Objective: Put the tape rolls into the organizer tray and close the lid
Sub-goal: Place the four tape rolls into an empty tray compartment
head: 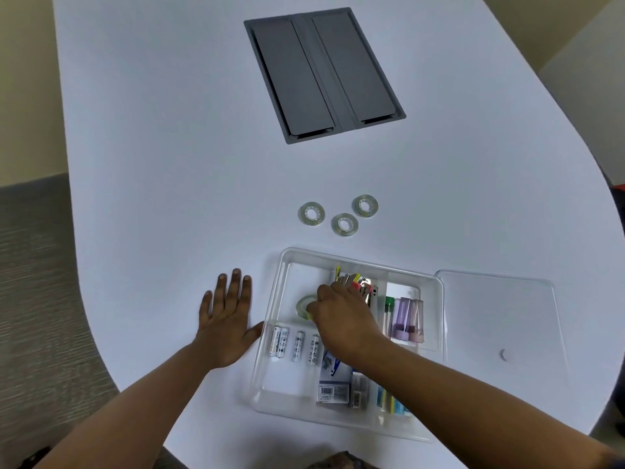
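Observation:
A clear organizer tray [274, 301] lies on the white table near me. Its clear lid [500, 313] rests flat on the table to the tray's right. My right hand [341, 318] is inside the tray's far-left compartment, fingers closed on a clear tape roll [303, 305] that sits on the compartment floor. Three more clear tape rolls [311, 214], [344, 224], [365, 205] lie on the table just beyond the tray. My left hand [226, 321] rests flat and open on the table, its thumb against the tray's left wall.
The tray also holds several batteries [293, 344], binder clips [358, 282], purple tubes [409, 319], a small boxed item [333, 384] and markers. A grey cable hatch [323, 74] is set into the far table. The table edge curves in at the right and lower left.

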Demonstrator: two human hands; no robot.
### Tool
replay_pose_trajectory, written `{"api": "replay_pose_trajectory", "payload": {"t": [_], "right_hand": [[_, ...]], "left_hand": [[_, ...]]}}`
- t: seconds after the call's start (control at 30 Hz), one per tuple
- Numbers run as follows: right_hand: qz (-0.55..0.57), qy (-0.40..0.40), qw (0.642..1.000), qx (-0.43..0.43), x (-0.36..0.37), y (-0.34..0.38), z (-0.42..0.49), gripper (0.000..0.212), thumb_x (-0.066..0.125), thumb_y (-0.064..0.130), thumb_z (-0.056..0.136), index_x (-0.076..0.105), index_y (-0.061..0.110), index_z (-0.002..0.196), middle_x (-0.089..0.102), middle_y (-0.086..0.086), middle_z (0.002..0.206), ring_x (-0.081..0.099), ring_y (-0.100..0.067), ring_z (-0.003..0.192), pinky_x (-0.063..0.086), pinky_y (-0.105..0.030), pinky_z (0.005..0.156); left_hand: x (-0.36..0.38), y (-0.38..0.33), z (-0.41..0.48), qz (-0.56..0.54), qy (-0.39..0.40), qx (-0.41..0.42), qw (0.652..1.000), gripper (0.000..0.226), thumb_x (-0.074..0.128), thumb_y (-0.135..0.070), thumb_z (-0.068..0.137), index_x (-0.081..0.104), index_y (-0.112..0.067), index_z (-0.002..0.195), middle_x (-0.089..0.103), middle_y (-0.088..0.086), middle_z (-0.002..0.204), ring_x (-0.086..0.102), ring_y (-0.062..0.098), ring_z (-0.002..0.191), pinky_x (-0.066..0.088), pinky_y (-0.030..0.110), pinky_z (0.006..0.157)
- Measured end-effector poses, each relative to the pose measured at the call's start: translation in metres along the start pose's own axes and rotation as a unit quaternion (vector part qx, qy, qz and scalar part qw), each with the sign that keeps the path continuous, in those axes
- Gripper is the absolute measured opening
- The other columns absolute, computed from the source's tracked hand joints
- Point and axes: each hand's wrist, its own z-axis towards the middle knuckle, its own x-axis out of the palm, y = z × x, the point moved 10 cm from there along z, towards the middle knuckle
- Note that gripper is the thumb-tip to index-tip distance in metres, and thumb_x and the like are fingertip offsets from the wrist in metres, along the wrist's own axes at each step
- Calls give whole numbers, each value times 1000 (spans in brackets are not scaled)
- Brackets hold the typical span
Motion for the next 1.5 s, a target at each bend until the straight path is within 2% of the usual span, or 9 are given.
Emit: {"api": "replay_pose_trajectory", "payload": {"t": [0.23,0.33,0.4,0.53,0.67,0.83,1.0,1.3,1.5], "right_hand": [[-10,18,1000,-9,4,1,-3,30,54,2,74,67,8,100,55,-11,97,49,-32,94,35,-41,85],[29,18,999,-10,0,-1,-1,26,55,8,83,67,13,106,57,-8,98,54,-29,94,38,-36,80],[75,-6,997,-7,-14,-7,4,25,51,15,90,67,15,110,59,-6,102,56,-28,96,46,-36,78],[137,-106,985,25,-59,-42,21,28,52,10,91,66,18,112,60,-4,108,56,-25,100,54,-42,72],[154,-172,967,111,-87,-98,47,26,56,16,91,66,19,115,60,-4,118,56,-26,110,53,-41,81],[147,-129,958,211,-73,-146,70,40,67,28,85,61,18,122,56,-6,129,56,-28,115,50,-39,88],[159,-103,946,262,-53,-159,77,53,73,42,76,58,20,121,62,-5,118,61,-29,103,50,-34,78],[148,-130,939,281,-49,-166,71,53,69,39,72,56,25,122,67,2,103,64,-25,96,49,-32,72],[154,-157,939,264,-55,-161,73,54,74,42,71,58,23,119,60,-1,119,63,-26,98,43,-30,68]], "left_hand": [[0,-1,-1,-6,4,-1,1000,102,-19,-83,61,-33,-18,138,-40,0,148,-39,21,135,-14,45,114],[0,0,-1,-4,5,0,1000,101,-15,-84,63,-34,-18,137,-41,0,148,-40,21,134,-15,45,113],[0,1,-1,-2,3,1,1000,100,-19,-83,62,-34,-18,138,-41,0,148,-40,21,135,-16,44,112],[2,1,0,1,1,0,1000,99,-21,-81,62,-35,-19,138,-42,0,148,-41,21,134,-18,42,111],[3,0,-1,-2,-1,-1,1000,99,-21,-81,62,-34,-19,138,-42,0,147,-41,20,134,-18,42,111],[2,2,-1,4,-9,-5,1000,96,-20,-79,65,-34,-19,139,-42,0,148,-40,20,135,-18,42,111],[2,2,0,1,-17,-3,1000,96,-19,-79,67,-31,-18,141,-40,0,149,-38,20,137,-17,43,112],[4,3,1,2,-23,-3,1000,97,-18,-79,68,-27,-18,143,-36,0,152,-36,19,138,-15,43,113],[3,4,1,6,-26,-2,1000,96,-19,-79,68,-29,-19,142,-38,0,151,-36,19,138,-15,43,113]]}}
